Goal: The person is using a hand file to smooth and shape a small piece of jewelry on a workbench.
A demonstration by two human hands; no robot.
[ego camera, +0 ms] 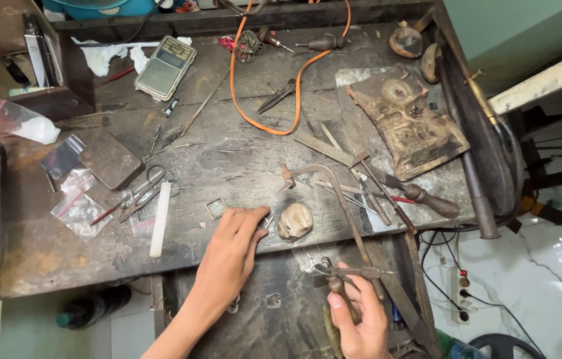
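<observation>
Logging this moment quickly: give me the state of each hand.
Left hand: fingers curled, pinching a small metal piece on the workbench.
Right hand: closed around the handle of a jeweller's saw.

- A bare strip of workbench [241, 166] is lying open beyond the left hand [231, 249].
- A pale lump [294, 221] is sitting just beside its fingertips, blocking the right.
- The saw frame [334, 199], held by the right hand [357, 312], is crossing the front edge.
- Scissors [141, 193] and a white stick [160, 219] are crowding the left.
</observation>
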